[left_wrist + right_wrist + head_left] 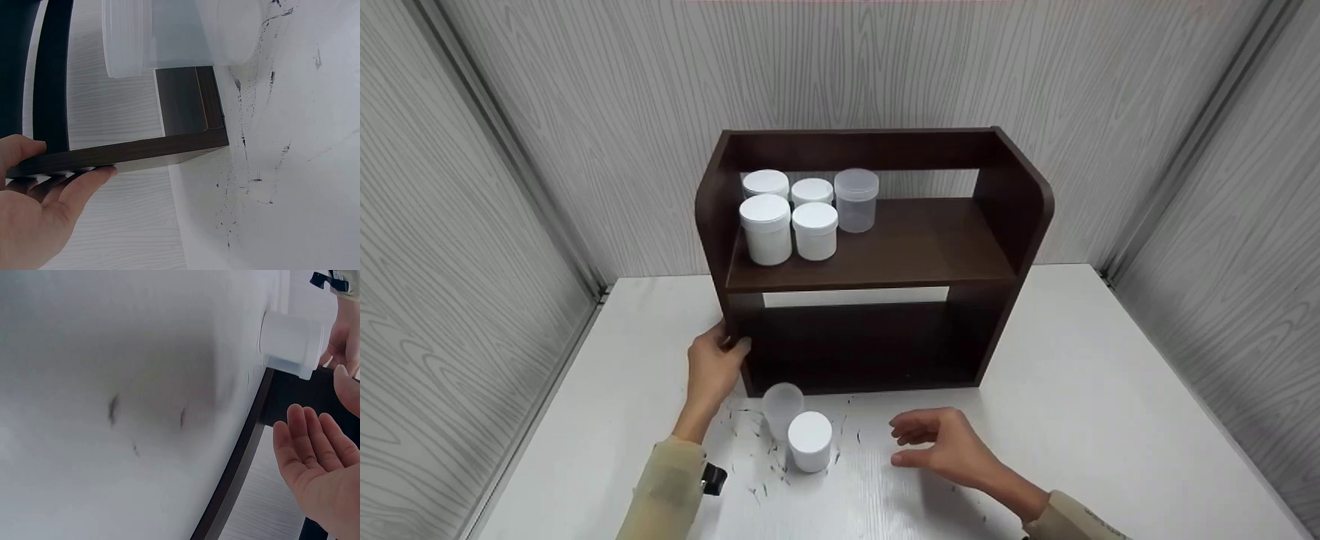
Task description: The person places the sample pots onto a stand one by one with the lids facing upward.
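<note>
A dark brown two-tier shelf (930, 247) stands on the white table. At the lower front of its left side panel (140, 147), my left hand (714, 369) grips the edge between thumb and fingers. My right hand (949, 448) is held over the table in front of the shelf, fingers and thumb apart, with nothing in it. Between the hands stands a white lidded jar (810, 439). Just behind it, a translucent jar (781, 409) sits by the shelf's front left corner. In the right wrist view the right palm (326, 495) shows, fingers slightly bent.
On the upper tier, several white lidded jars (766, 232) are grouped at the left, with a translucent lidded jar (856, 201) to their right. Dark scuff marks streak the table (1110, 420) near the front jars. Grey wood-grain walls (585, 90) enclose the sides and back.
</note>
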Available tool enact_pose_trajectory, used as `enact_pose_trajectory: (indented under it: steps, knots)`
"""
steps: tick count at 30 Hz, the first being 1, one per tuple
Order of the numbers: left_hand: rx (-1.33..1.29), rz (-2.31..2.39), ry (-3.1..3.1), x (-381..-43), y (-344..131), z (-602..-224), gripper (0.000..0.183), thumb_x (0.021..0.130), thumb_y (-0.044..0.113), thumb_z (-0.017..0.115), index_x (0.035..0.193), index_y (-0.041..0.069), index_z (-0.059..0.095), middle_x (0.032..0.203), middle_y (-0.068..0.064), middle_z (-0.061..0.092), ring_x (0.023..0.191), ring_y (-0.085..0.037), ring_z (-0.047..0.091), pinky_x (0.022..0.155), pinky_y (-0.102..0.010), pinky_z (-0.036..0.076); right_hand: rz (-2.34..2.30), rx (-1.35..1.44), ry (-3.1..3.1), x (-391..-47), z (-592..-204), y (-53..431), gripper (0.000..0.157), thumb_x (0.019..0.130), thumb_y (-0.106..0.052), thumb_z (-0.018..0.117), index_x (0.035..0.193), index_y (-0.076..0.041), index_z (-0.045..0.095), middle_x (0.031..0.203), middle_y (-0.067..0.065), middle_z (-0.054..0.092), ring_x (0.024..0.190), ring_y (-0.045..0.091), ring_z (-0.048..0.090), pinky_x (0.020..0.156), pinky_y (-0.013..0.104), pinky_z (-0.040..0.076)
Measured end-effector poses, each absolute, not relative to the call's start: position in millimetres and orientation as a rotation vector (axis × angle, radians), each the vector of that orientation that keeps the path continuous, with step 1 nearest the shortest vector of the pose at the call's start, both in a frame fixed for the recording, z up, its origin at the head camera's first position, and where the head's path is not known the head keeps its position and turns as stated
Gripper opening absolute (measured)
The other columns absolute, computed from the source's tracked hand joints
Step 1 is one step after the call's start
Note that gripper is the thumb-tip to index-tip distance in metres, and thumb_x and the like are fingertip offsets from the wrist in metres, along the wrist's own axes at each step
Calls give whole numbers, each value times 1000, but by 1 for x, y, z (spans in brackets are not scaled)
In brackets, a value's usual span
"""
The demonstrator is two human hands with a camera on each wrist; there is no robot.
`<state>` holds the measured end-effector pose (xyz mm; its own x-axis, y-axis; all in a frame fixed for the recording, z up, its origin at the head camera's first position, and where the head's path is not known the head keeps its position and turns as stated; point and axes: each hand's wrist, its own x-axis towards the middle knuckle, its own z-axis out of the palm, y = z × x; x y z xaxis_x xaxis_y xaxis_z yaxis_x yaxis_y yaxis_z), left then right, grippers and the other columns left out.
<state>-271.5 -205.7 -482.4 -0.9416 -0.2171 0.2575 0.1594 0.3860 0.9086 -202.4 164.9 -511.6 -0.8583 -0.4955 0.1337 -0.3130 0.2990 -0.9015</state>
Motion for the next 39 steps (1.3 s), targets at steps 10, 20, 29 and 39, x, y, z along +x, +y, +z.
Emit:
enact_pose_trajectory:
  steps: [10, 20, 29, 39]
  knots:
    - [53, -1573, -2317, -271, -208, -482, 52, 98, 5, 66, 145, -13, 53, 139, -31, 61, 124, -43, 64, 99, -47, 58, -1599, -764, 2364, -206, -515, 133, 45, 82, -12, 92, 122, -2, 75, 111, 19, 77, 103, 35, 74, 94, 45, 60]
    - [52, -1596, -2311, -270, -206, -483, 54, 99, 5, 65, 147, -14, 50, 142, -31, 59, 126, -45, 62, 100, -48, 57, -1669, -788, 2275, -216, -520, 101, 58, 79, -10, 94, 131, 3, 71, 125, 23, 72, 114, 39, 70, 101, 48, 57]
    - [62, -1577, -2309, -273, -202, -481, 53, 97, 6, 67, 145, -12, 54, 139, -28, 62, 125, -42, 64, 100, -47, 57, -1680, -811, 2223, -222, -524, 85, 63, 78, -3, 93, 135, 7, 67, 134, 21, 69, 126, 37, 64, 111, 46, 49]
    - [54, -1580, -2315, -271, -200, -481, 53, 98, 6, 67, 145, -14, 52, 139, -31, 61, 125, -43, 64, 99, -47, 58, -1651, -803, 2238, -224, -527, 75, 67, 76, -5, 95, 136, 6, 67, 136, 16, 69, 130, 35, 62, 109, 34, 51]
